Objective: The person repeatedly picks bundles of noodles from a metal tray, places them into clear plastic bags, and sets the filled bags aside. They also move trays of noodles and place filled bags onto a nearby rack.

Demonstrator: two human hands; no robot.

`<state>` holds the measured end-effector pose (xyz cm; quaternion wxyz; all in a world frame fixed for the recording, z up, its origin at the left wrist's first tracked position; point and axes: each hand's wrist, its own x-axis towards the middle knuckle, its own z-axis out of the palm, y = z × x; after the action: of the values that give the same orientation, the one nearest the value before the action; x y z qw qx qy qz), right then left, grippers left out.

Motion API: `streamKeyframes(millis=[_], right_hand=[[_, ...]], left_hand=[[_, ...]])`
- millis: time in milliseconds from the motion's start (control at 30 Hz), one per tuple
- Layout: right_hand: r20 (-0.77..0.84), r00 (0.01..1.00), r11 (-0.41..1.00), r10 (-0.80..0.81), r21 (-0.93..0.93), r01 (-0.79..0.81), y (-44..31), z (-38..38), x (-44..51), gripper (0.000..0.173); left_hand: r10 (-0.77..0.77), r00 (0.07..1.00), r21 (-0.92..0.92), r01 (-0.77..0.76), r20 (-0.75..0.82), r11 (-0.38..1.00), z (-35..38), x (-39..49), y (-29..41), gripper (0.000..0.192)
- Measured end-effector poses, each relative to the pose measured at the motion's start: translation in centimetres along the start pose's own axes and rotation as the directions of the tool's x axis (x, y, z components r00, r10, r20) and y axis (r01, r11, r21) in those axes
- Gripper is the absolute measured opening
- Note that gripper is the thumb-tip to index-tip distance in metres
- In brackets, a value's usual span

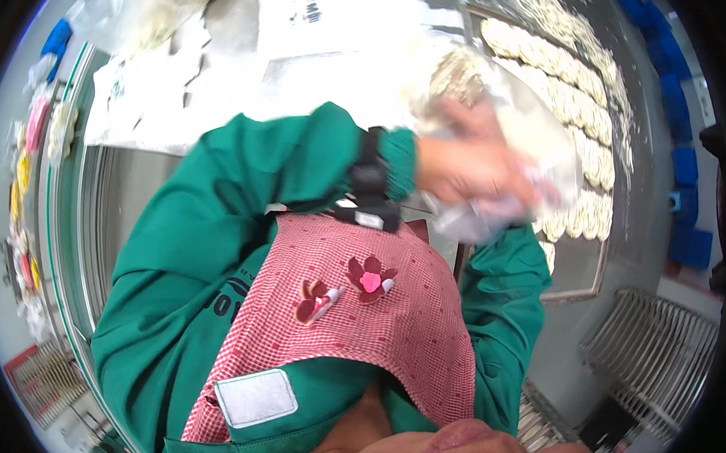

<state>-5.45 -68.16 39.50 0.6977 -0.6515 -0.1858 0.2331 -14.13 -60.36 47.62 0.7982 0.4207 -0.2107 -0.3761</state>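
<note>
My left arm, in a green sleeve with black straps at the wrist, reaches across the chest to the right. My left hand [473, 167], blurred, is at a clear plastic bag [541, 133] and seems to grip its crumpled edge. Pale noodles [460, 76] show at the bag's upper left, partly blurred. My right forearm rises from below to the same bag; my right hand is mostly hidden behind the plastic and my left hand, so its fingers cannot be made out.
A wood-edged tray [596, 277] of bundled noodles [588, 162] lies at the right, with loose noodles [567, 26] beyond it. White printed bags [305, 16] lie on the bright worktop. Metal racks [653, 341] stand at lower right. A glass-edged shelf [60, 240] runs along the left.
</note>
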Motion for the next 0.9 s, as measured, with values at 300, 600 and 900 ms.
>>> streamKeyframes(millis=[300,600,900], right_hand=[[0.31,0.95,0.802,0.026,0.561,-0.205,0.9,8.0,-1.7,0.048],[0.526,0.81,0.857,-0.258,-0.263,0.443,1.5,12.9,-1.7,0.032],[0.445,0.888,0.447,-0.121,-0.774,0.448,13.3,12.4,5.6,0.031]], left_hand=[[0.794,0.601,0.728,-0.585,0.094,0.357,-2.6,-17.4,3.6,0.036],[0.419,0.776,0.882,0.41,-0.472,0.233,-19.4,-19.4,-13.8,0.042],[0.071,0.993,0.679,0.012,-0.094,0.734,-14.9,-13.1,-22.3,0.045]])
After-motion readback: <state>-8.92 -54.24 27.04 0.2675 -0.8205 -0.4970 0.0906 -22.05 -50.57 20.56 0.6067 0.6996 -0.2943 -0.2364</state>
